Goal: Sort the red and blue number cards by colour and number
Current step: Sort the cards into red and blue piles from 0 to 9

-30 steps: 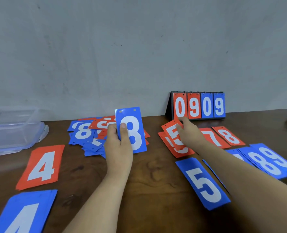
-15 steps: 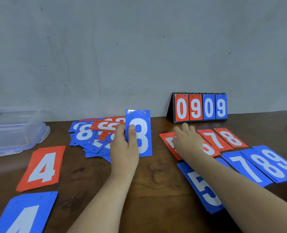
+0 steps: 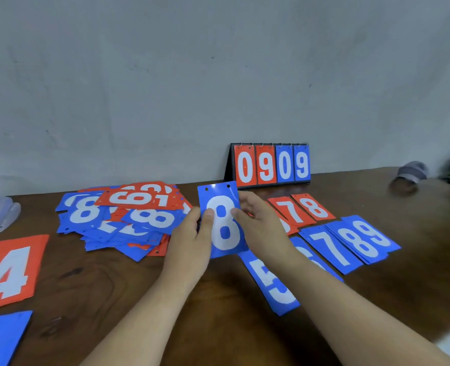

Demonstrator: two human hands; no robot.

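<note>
Pinching the 9 o'clock edge, thumb on the face, the left grip [image 3: 189, 241] holds the blue 8 card [image 3: 222, 220] upright above the bench [image 3: 113, 286], long axis 12-to-6 o'clock, punched holes at 12. The right grip [image 3: 261, 225] pinches the 3 o'clock edge. The blue 8 stack [image 3: 361, 241], between blue 7 [image 3: 329, 247] and blue 9 [image 3: 374, 233], lies at 3 o'clock, so the right grip, being nearer, seems better placed to deliver the card.

Soft, even, bright light leaves only faint, soft-edged shadows on the dark worktop [image 3: 107, 291], with a dull sheen. The blue 8 card [image 3: 224, 233] reads sharp at centre; the wide lens bows the worktop's far edge, and the grey object [image 3: 412, 171] at far right smears into blur
</note>
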